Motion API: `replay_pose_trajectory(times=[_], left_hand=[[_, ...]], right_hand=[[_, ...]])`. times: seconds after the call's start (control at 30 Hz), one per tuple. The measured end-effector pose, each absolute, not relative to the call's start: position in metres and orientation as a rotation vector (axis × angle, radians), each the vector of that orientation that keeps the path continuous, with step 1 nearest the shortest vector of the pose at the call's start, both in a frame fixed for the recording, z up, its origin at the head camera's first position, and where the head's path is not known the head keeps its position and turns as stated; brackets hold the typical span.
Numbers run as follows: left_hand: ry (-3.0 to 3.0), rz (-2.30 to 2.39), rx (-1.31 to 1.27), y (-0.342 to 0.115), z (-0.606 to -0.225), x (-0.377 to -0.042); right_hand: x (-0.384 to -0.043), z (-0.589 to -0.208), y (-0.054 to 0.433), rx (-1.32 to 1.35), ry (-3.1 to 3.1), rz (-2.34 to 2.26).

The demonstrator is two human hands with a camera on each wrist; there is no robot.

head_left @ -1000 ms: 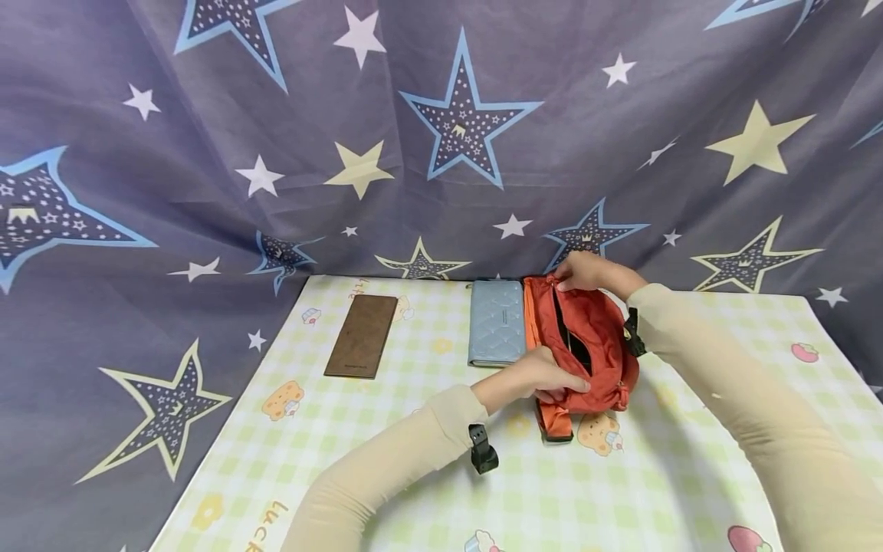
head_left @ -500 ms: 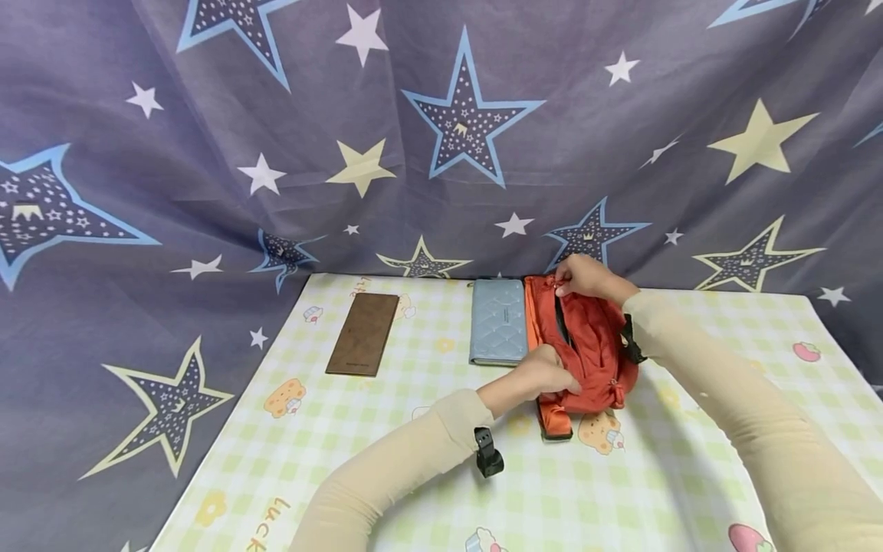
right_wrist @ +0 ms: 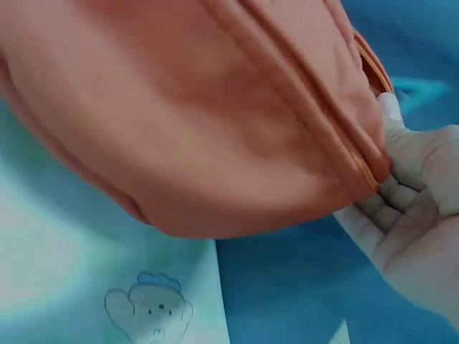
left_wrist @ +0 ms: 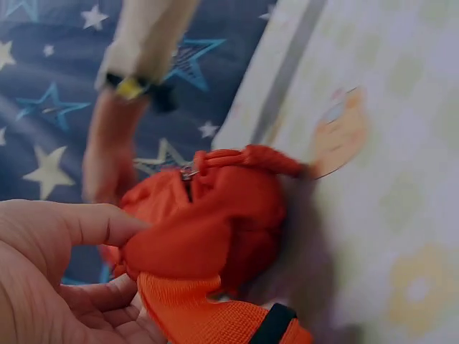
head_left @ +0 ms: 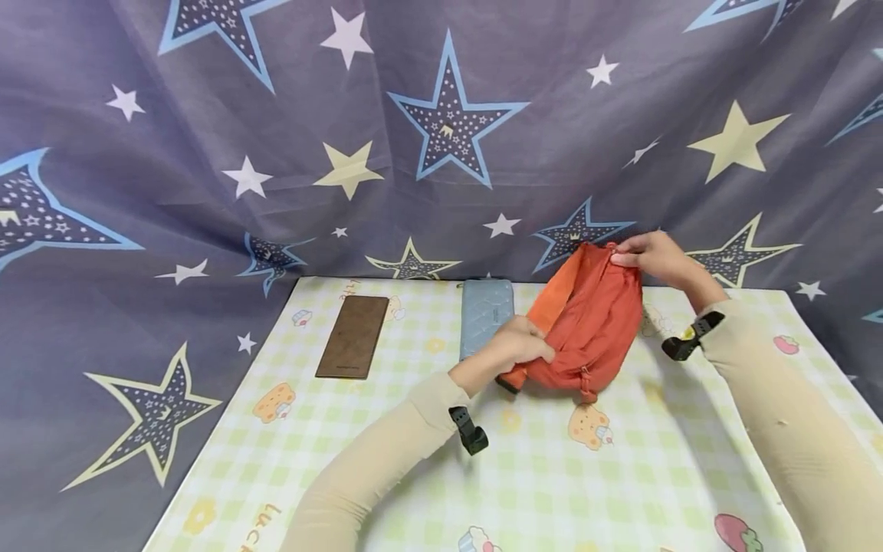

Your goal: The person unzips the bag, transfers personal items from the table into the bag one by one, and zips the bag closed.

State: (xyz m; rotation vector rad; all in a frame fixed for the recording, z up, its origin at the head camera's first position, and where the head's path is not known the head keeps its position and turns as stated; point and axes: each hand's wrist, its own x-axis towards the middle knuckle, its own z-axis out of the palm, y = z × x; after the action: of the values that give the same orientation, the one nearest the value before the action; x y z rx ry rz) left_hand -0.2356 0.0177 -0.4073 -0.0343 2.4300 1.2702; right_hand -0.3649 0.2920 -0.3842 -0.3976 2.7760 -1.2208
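A red waist bag (head_left: pixel 596 322) with an orange strap (head_left: pixel 554 299) is held between both hands at the far side of the table, tilted up. My left hand (head_left: pixel 519 343) pinches its near-left end; in the left wrist view the thumb presses on the red cloth beside the strap (left_wrist: pixel 197 308). At the far top end, my right hand (head_left: pixel 658 257) pinches the bag's corner, and the right wrist view shows thumb and fingers at the end of a zipper (right_wrist: pixel 374 64). A light blue quilted wallet (head_left: pixel 485 310) lies left of the bag, partly hidden by my left hand.
A flat brown wallet (head_left: pixel 353 337) lies farther left on the checked tablecloth (head_left: pixel 428 460). Behind the table's far edge hangs a dark star-patterned curtain (head_left: pixel 290 100), close to the bag and right hand.
The bag's zipper opening narrowed at first. Since then the bag has been raised and tilted, its far end swinging right with my right hand, while my left hand shifted slightly left and up.
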Motion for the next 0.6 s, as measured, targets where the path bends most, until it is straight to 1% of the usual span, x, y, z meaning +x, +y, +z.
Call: replay_pose_trajectory(times=[0.2, 0.3, 0.43, 0.6], left_hand=[[2.481, 1.282, 0.030, 0.007, -0.381, -0.263], [2.604, 1.212, 0.131, 0.001, -0.371, -0.278], [2.864, 1.071, 0.360, -0.006, -0.359, -0.300], [3.003, 0.969, 0.521, -0.007, -0.356, -0.324]], right_hand=[[-0.339, -0.385, 0.329, -0.185, 2.570, -1.664], [-0.326, -0.389, 0.339, -0.149, 2.369, -1.958], [-0.315, -0.395, 0.344, -0.215, 2.072, -2.332], [-0.308, -0.406, 0.342, -0.314, 1.882, -2.547]])
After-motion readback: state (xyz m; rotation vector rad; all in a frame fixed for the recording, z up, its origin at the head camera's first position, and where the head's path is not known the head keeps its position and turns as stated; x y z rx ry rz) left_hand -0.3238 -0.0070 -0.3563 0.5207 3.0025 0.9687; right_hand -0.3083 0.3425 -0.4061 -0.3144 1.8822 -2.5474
